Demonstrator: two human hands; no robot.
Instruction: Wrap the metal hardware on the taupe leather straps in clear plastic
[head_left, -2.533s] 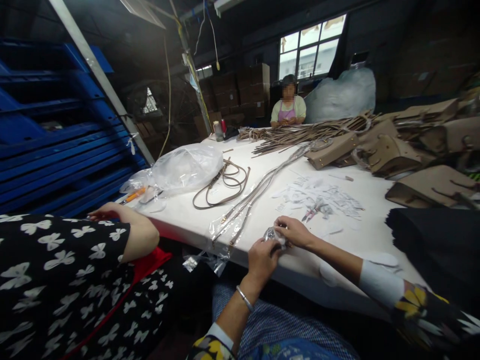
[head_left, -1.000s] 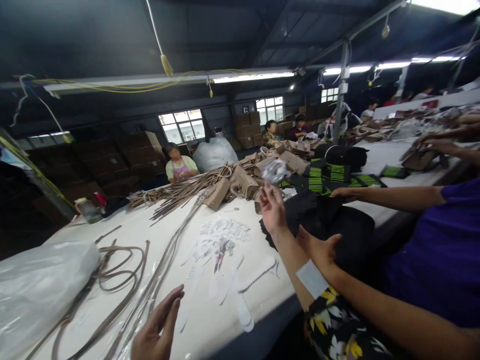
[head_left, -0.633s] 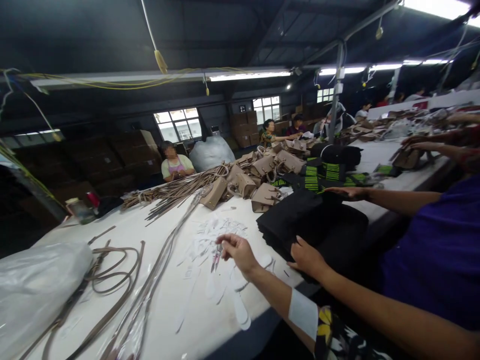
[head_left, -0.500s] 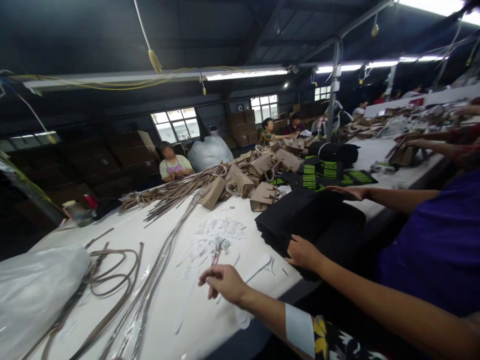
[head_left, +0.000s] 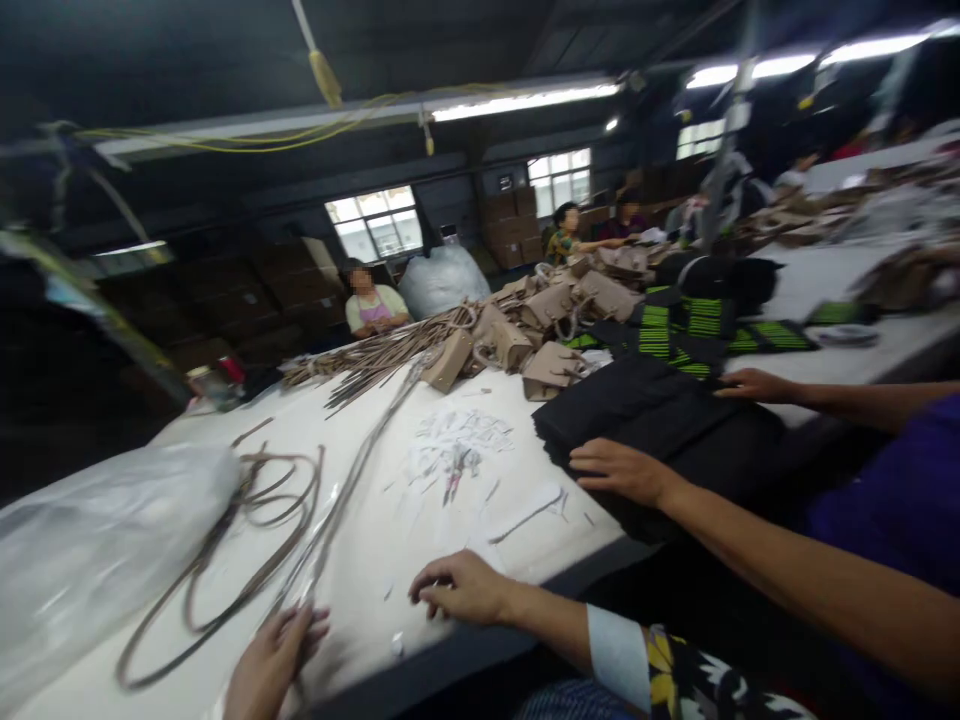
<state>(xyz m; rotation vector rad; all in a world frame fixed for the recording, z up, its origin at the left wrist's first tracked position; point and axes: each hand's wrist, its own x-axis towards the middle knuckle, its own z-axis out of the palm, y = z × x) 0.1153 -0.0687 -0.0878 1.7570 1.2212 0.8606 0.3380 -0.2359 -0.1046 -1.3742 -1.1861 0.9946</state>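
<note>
- Well, the person's bare left hand [head_left: 277, 655] was at the bottom left of the frame, its fingers part bent at the near end of long, thin brown-grey straps in clear plastic [head_left: 354, 480]; blur made it impossible to tell whether they gripped them.
- Those straps ran from there up toward the centre of the frame, across the white-covered counter [head_left: 375, 565].
- The bare right hand [head_left: 463, 588], at bottom centre, hung over the counter's near edge with its fingers loosely curled and a gap left between them and the thumb; nothing could be seen in them.
- Left of the straps lay a loosely looped taupe strap [head_left: 277, 572], and beside it, at the left edge, a large cloudy plastic bag [head_left: 112, 560].
- Around the centre were scattered white paper scraps [head_left: 469, 428] and a small tool with pinkish-red handles [head_left: 452, 486].
- Right of centre, a co-worker's hand [head_left: 622, 470] rested on a thick stack of black cloth [head_left: 637, 405], with boxy taupe handbags [head_left: 551, 368] behind it.
</note>
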